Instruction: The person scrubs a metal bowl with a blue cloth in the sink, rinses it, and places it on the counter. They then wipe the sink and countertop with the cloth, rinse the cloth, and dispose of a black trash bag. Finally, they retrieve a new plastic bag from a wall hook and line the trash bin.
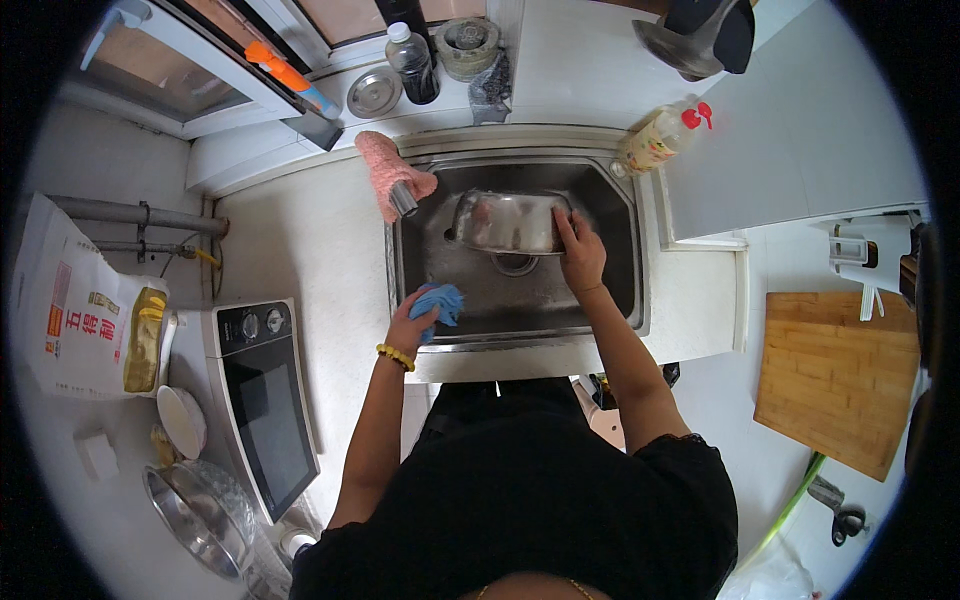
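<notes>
Tilted on its side over the stainless steel sink [517,304], a metal basin [506,225] is gripped at its right end by my right hand [581,251]. My left hand [409,322] holds a bunched blue cloth [439,304] at the sink's front left corner. Below the basin part of the sink drain [515,264] shows. A pink cloth [384,169] is draped around the faucet [403,199] at the sink's back left. The fingertips of my right hand are partly hidden behind the basin.
A dish soap bottle [652,142] stands at the back right. On the sill are a dark-filled plastic bottle [412,64], a metal lid [374,92] and a stone mortar [466,49]. A microwave [266,405] is at the left, a wooden cutting board [836,375] at the right.
</notes>
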A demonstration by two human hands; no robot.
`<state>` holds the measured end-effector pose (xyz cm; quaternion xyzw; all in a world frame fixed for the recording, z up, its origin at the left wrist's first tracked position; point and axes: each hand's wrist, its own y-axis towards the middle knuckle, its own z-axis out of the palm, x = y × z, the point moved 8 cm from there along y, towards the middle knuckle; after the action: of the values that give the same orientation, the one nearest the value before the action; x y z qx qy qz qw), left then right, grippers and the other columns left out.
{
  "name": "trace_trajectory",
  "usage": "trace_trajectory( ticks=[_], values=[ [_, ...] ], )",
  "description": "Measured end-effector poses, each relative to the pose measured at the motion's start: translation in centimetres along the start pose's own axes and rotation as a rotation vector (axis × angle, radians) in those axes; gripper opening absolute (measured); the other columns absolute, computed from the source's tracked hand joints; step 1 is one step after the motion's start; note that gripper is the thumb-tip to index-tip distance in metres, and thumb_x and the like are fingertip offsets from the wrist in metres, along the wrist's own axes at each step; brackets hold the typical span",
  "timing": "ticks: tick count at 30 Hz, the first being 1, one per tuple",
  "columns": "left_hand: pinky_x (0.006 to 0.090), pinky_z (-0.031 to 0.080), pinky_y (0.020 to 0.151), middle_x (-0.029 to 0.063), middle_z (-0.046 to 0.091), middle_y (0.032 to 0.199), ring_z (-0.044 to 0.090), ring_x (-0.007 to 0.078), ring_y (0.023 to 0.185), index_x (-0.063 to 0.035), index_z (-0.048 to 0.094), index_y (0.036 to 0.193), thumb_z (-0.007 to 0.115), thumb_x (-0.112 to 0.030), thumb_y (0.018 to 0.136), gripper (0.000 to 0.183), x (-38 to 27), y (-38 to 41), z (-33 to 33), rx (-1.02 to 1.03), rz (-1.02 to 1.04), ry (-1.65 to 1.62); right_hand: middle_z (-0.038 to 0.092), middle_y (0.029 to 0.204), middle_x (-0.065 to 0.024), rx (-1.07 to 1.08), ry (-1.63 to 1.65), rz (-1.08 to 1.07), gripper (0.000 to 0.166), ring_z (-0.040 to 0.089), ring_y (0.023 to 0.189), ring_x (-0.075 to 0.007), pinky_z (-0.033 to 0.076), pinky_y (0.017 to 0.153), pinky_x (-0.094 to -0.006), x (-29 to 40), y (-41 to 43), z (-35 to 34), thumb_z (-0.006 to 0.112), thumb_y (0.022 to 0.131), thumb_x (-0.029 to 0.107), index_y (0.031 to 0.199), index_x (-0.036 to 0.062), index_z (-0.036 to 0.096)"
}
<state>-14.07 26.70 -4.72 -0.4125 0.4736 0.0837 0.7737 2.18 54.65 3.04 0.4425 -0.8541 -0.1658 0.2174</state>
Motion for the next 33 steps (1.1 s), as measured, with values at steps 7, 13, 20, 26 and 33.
trace_trajectory(
  ticks=[7,13,20,26,33],
  values=[
    [0.0261,0.047,0.058,0.0056,0.062,0.086,0.059,0.0150,0.070,-0.0050,0.056,0.105,0.056,-0.036,0.087,0.036,2.1,5.6,5.5,0.077,-0.285,-0.520,0.056,0.106,-0.0153,0.098,0.083,-0.030,0.056,0.060,0.076,-0.0312,0.049,0.062,-0.0382,3.9,-0.6,2.5,0.055,0.073,0.002,0.125,0.0213,0.047],
    [0.0281,0.045,0.048,0.0069,0.062,0.082,0.059,0.0171,0.061,-0.0059,0.055,0.104,0.059,-0.031,0.083,0.034,2.8,8.5,5.1,-0.016,-0.235,-0.525,0.054,0.111,-0.0177,0.413,0.254,-0.002,0.058,0.057,0.088,-0.0356,0.047,0.075,-0.0418,4.9,-3.2,5.2,0.057,0.074,0.005,0.128,0.0162,0.043],
    [0.0248,0.043,0.061,0.0023,0.059,0.086,0.055,0.0118,0.071,0.0014,0.055,0.103,0.065,-0.027,0.077,0.040,0.9,6.8,5.1,-0.047,-0.252,-0.276,0.047,0.124,-0.0186,0.810,0.661,0.036,0.057,0.045,0.113,-0.0354,0.034,0.097,-0.0394,7.4,4.4,10.0,0.046,0.073,-0.002,0.129,0.0055,0.038],
    [0.0251,0.045,0.070,0.0038,0.061,0.097,0.056,0.0116,0.082,0.0017,0.055,0.107,0.064,-0.022,0.079,0.038,0.0,7.0,5.8,0.093,-0.279,-0.199,0.049,0.116,-0.0232,0.499,0.961,-0.255,0.049,0.046,0.110,-0.0373,0.036,0.094,-0.0382,16.3,11.7,11.3,0.042,0.075,-0.004,0.123,0.0025,0.040],
    [0.0272,0.048,0.069,0.0042,0.063,0.094,0.060,0.0148,0.081,-0.0019,0.058,0.104,0.064,-0.014,0.080,0.028,1.3,8.8,3.4,0.103,-0.209,-0.220,0.053,0.108,-0.0215,0.732,0.769,-0.353,0.041,0.051,0.098,-0.0389,0.041,0.086,-0.0408,16.5,10.0,13.9,0.044,0.075,-0.001,0.116,0.0059,0.048]
  ],
)
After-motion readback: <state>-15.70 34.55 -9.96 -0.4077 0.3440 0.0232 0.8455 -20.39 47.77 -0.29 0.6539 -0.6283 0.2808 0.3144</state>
